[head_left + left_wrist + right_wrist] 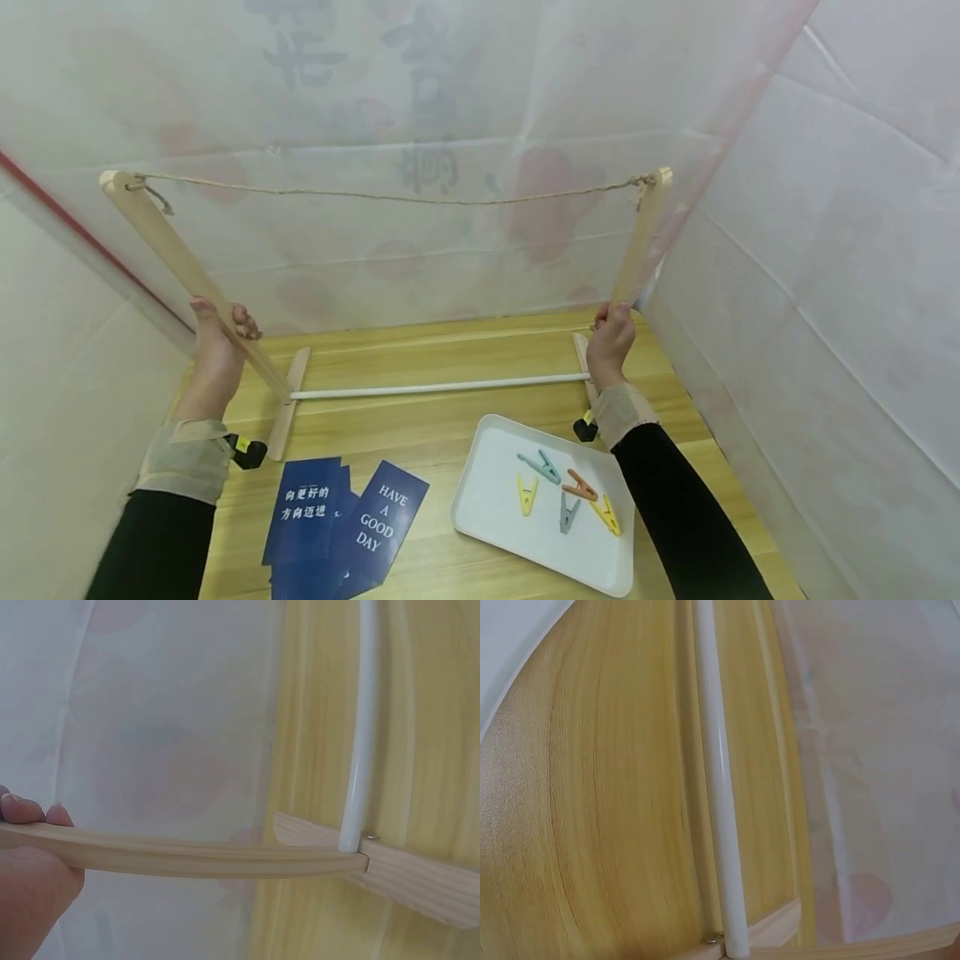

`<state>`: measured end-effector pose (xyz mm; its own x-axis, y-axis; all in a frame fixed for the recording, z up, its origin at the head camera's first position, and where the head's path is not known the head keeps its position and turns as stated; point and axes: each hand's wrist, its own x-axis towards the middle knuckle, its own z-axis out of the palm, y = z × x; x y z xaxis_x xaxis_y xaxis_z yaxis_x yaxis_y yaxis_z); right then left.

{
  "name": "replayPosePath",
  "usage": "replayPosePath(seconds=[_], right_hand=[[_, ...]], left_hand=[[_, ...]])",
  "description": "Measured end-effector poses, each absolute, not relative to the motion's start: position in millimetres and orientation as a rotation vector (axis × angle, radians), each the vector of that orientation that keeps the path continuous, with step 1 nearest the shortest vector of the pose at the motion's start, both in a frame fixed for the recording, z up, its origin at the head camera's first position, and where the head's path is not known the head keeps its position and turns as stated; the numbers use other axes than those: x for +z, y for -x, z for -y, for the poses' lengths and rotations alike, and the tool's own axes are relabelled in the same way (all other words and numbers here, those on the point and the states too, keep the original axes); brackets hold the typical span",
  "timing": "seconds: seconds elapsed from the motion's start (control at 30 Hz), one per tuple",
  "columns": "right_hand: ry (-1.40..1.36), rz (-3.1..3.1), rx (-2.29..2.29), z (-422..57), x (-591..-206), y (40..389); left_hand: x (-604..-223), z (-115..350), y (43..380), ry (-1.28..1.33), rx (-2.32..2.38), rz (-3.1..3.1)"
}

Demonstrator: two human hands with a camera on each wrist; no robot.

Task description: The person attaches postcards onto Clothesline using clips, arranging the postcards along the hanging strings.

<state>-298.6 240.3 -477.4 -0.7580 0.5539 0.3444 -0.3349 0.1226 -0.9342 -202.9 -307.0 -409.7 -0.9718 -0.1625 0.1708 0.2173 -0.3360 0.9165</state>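
A wooden stand has a left post point(176, 242) and a right post point(641, 237), each on a wooden foot point(288, 404). Twine point(390, 197) runs slightly slack between the post tops, and a white rod point(442, 387) joins the bases. My left hand point(217, 354) grips the left post around its middle, fingers on the far side; the left wrist view shows this hand point(34, 885) at the edge. With curled fingers, my right hand point(611, 342) holds the lower part of the right post. The right wrist view shows mostly the rod point(718, 765).
Overlapping blue cards point(382, 525) with white lettering lie at the front left of the wood-grain table point(420, 433). A white tray point(495, 533) at the front right holds several clothespins point(527, 496). Pale patterned sheets point(465, 92) enclose the back and sides.
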Motion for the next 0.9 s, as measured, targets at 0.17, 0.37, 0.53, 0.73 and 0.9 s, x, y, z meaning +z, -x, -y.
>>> replayPosePath(seconds=[0.17, 0.37, 0.53, 0.73, 0.9], right_hand=[[0.204, 1.754, 1.718, -245, -478, 298], [0.205, 1.758, 1.744, -248, -476, 296], [0.197, 1.762, 1.754, -250, -476, 296], [0.171, 1.749, 1.763, -251, -477, 298], [0.150, 1.707, 1.774, -250, -480, 301]], left_hand=[[-409, 304, 203, 0.059, -2.411, 1.643], [-409, 302, 205, 0.059, -2.407, 1.645], [-409, 300, 205, 0.044, -2.398, 1.657], [-406, 298, 202, 0.037, -2.396, 1.665], [-407, 299, 202, 0.030, -2.399, 1.643]])
